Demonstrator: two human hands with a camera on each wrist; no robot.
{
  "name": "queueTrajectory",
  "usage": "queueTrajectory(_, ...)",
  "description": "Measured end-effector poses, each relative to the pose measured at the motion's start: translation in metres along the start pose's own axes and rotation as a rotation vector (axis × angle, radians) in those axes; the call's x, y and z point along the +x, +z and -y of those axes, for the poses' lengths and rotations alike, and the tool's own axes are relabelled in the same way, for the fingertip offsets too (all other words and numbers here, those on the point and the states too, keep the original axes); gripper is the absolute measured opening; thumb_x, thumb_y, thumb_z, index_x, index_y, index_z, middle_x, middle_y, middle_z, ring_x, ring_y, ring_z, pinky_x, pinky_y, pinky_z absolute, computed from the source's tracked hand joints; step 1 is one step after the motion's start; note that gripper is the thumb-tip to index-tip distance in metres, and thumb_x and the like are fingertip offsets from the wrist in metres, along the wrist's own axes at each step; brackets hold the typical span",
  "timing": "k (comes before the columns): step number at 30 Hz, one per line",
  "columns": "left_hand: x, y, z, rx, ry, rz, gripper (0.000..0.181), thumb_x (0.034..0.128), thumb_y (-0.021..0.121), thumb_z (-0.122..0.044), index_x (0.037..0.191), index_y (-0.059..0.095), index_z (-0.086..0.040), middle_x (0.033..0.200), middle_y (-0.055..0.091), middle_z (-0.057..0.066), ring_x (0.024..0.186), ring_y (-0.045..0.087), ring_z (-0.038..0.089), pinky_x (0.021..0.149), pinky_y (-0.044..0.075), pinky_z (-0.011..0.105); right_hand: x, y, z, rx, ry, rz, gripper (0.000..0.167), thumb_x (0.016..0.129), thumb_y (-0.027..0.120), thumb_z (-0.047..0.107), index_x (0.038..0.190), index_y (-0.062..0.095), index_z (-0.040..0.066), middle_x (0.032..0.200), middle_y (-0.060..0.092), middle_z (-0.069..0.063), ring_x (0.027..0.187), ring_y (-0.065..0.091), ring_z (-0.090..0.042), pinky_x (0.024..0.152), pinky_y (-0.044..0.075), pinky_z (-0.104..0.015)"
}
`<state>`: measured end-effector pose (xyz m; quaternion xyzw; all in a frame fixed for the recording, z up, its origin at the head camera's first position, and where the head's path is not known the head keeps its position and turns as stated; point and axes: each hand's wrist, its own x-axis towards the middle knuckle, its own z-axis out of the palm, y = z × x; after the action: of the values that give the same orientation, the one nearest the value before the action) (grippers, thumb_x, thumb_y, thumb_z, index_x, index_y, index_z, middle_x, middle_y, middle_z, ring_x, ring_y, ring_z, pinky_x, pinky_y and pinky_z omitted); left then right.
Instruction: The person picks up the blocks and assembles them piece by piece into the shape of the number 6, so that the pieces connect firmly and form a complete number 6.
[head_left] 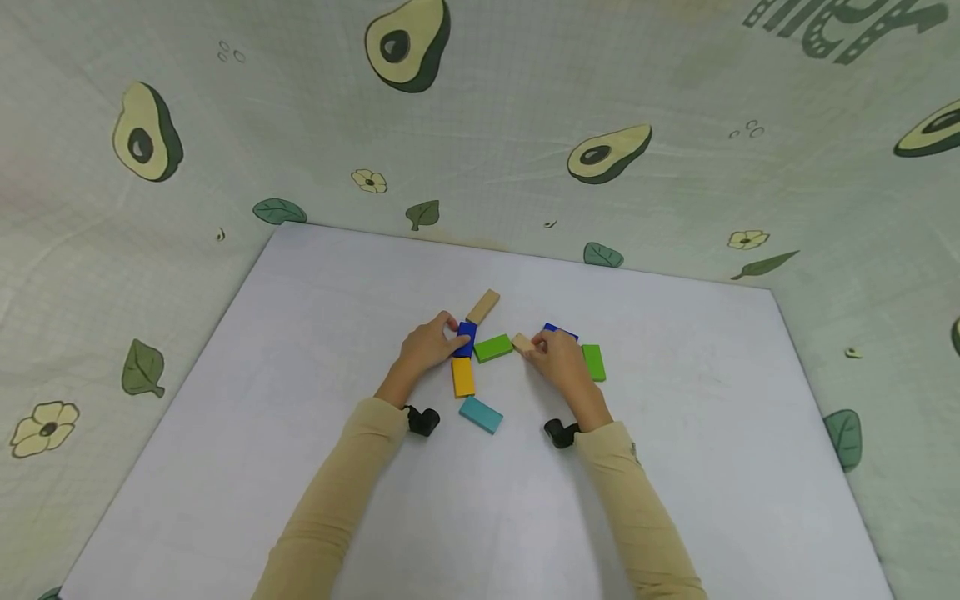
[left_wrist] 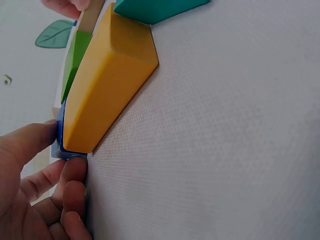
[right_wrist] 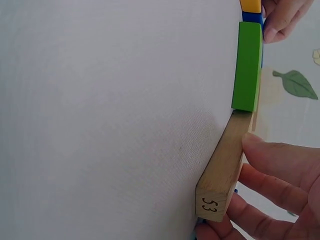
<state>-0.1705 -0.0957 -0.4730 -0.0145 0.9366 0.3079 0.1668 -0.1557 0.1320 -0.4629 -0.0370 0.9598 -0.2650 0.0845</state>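
Observation:
My left hand [head_left: 424, 347] pinches a blue wooden block [head_left: 467, 330] between thumb and fingers as it lies on the white table. An orange-yellow block [head_left: 463, 377] touches its near end, and a plain wood block [head_left: 483, 307] stretches away from its far end. To its right lies a green block [head_left: 493, 348]. My right hand [head_left: 561, 362] holds another plain wood block [right_wrist: 225, 160], marked 53 on its end, against the green block's right end. A second blue block [head_left: 551, 327] is partly hidden behind the right hand.
A teal block [head_left: 481, 414] lies at the yellow block's near end. Just right of my right hand is a second green block [head_left: 593, 362]. The white table [head_left: 270, 467] is bordered by hanging cloth [head_left: 510, 108] printed with avocados. Small black cameras [head_left: 424, 421] sit at both wrists.

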Motion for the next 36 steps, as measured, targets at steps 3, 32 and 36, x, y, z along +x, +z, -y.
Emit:
queueTrajectory(3, 0.0, 0.0, 0.0, 0.002, -0.007, 0.003, 0.037, 0.0901, 0.057, -0.042, 0.116, 0.051, -0.015, 0.074, 0.052, 0.004, 0.066, 0.049, 0.019, 0.058, 0.032, 0.026, 0.001, 0.001, 0.001, -0.005, 0.001, 0.001, 0.027, 0.087, 0.066, 0.02, 0.106, 0.065, 0.001, 0.093, 0.063, -0.013, 0.076, 0.054, -0.02, 0.068, 0.046, -0.033)
queueTrajectory(32, 0.001, 0.0, 0.001, 0.008, -0.01, 0.004, 0.037, 0.09, 0.056, -0.043, 0.115, 0.05, -0.015, 0.071, 0.05, 0.004, 0.064, 0.049, 0.019, 0.056, 0.032, 0.025, -0.005, -0.02, -0.013, 0.133, -0.077, -0.107, 0.024, 0.089, 0.061, 0.012, 0.108, 0.064, -0.002, 0.093, 0.058, -0.015, 0.085, 0.053, -0.025, 0.073, 0.045, -0.035)
queueTrajectory(36, 0.0, 0.0, 0.0, 0.008, -0.002, -0.001, 0.038, 0.0902, 0.056, -0.043, 0.115, 0.05, -0.015, 0.071, 0.051, 0.004, 0.064, 0.049, 0.019, 0.055, 0.032, 0.025, -0.004, -0.028, -0.022, 0.137, -0.06, -0.138, 0.025, 0.089, 0.06, 0.011, 0.11, 0.063, -0.002, 0.1, 0.056, -0.016, 0.09, 0.052, -0.026, 0.079, 0.044, -0.038)
